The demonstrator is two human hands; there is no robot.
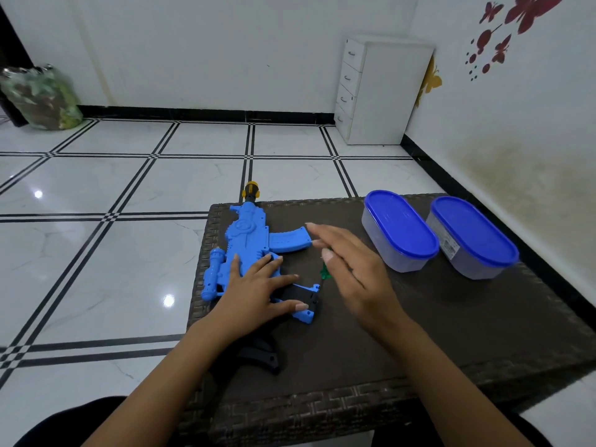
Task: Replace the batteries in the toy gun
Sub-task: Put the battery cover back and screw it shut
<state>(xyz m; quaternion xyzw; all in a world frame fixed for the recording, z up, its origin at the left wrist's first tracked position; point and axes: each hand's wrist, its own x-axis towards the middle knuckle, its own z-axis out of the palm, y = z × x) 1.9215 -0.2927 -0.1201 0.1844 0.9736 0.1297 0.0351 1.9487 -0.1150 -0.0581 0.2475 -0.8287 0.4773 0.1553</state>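
Observation:
A blue toy gun point(246, 235) lies flat on the left part of a dark woven table point(419, 333), its orange-tipped muzzle pointing away and its black stock toward me. My left hand point(254, 290) rests flat on the gun's grip area, fingers straight and spread. My right hand point(351, 269) hovers just right of the gun with fingers extended and relaxed. A small green screwdriver point(325, 272) shows under the right hand's fingers; whether the hand touches it I cannot tell.
Two clear containers with blue lids point(400, 230) point(472, 237) stand at the table's right side. A white drawer cabinet point(380, 91) stands in the far corner. A patterned bag point(42, 98) sits on the tiled floor at far left.

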